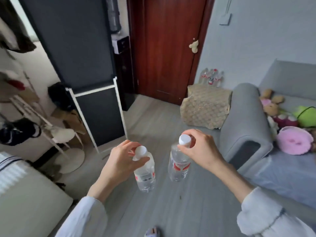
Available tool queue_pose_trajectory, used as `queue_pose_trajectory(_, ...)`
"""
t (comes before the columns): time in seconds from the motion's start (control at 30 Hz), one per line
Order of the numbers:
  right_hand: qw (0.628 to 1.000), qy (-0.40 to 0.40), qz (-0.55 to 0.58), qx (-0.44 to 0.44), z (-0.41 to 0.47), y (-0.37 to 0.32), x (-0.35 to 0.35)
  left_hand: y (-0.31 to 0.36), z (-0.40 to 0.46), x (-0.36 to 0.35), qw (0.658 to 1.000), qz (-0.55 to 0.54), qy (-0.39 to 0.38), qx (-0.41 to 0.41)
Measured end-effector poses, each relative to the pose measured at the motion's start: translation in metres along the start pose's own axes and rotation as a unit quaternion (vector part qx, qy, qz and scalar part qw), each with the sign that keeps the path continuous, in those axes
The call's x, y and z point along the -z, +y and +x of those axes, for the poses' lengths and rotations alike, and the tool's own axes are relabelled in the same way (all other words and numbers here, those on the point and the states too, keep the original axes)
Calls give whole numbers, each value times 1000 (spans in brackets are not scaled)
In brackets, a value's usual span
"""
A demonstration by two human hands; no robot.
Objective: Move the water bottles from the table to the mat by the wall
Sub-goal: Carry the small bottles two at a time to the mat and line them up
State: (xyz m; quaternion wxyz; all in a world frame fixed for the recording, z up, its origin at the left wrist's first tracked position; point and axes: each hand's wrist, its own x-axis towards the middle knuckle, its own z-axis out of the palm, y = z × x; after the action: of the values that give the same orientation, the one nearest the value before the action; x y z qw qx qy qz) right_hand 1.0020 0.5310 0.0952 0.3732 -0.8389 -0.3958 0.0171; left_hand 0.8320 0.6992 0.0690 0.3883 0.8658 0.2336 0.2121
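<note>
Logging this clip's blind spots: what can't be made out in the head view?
- Bottle necks: covered by the left hand and right hand.
- Bottles by the wall: too small and blurred to count.
- Mat: far edge hidden by the sofa arm.
- Table: out of frame.

A red-brown door [168, 48] is seen; right of it a grey sofa [246, 127] is laden with plush toys [282, 117].

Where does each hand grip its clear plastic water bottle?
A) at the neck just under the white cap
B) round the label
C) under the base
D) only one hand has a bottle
A: the left hand and right hand each pinch a clear plastic water bottle at the neck, bodies hanging below.
</note>
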Motion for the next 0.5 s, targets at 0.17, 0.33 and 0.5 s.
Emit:
queue_pose_trajectory(0.17, 995, 71, -30, -61, 95, 53, 25, 19, 142, -34, 998, -22, -48, -42)
queue_pose_trajectory(0.33, 985, 138, -32, -95, 184, 102, 48, 33, 264, -77, 995, -19, -70, -75)
queue_pose_trajectory(0.5, 984, 127, -30, -125, 274, 174, 65, 41, 380, -135, 989, -9, -106, -98)
